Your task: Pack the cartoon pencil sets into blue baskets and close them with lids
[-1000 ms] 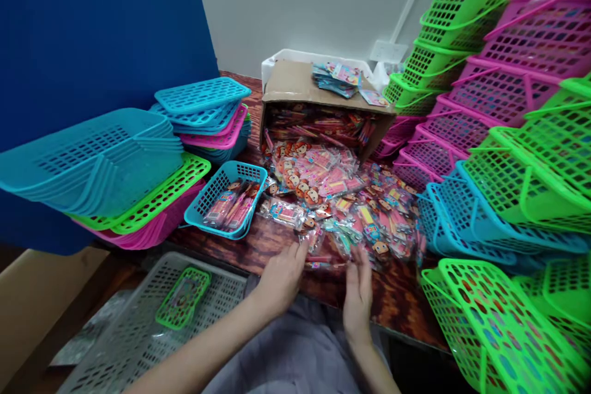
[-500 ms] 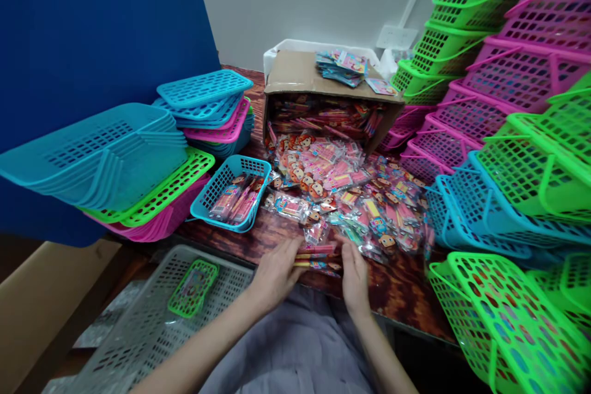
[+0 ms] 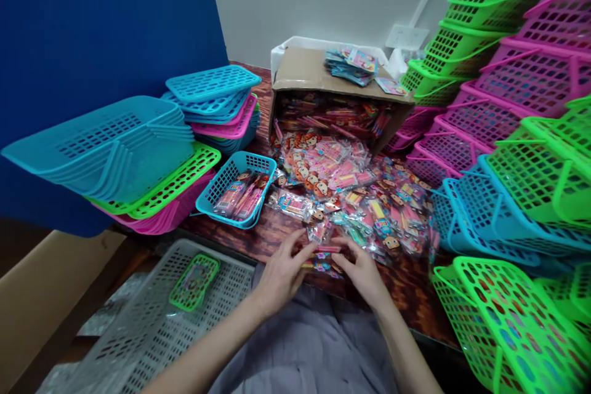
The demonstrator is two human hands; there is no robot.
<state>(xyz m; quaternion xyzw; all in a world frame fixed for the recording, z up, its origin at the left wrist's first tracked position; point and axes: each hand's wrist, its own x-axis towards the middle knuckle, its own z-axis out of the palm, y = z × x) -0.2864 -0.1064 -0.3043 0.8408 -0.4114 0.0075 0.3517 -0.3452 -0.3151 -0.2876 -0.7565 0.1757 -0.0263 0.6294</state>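
At the front edge of the table, a small row of clear plastic packets (image 3: 325, 266) with pink and yellow pieces lies between my two hands. My left hand (image 3: 282, 272) curls its fingers against the left end, with the forefinger reaching over the top. My right hand (image 3: 363, 272) holds the other end between thumb and fingers. Just beyond them, a loose heap of similar packets (image 3: 341, 178) with printed doll faces spreads from an open cardboard box (image 3: 300, 68). A blue basket (image 3: 221, 166) at the left contains several packets standing in a row.
Stacked blue baskets (image 3: 111, 154) and other coloured baskets stand at the left. Tall stacks of filled green baskets (image 3: 471, 49) and pink baskets (image 3: 484, 104) line the right. Below the table edge sits a grey crate (image 3: 138, 320) with a small green basket (image 3: 194, 283) in it.
My right hand has come from the right end of the row inward, its fingers now over the packets. My left forefinger reaches farther across the top. The view has shifted slightly.
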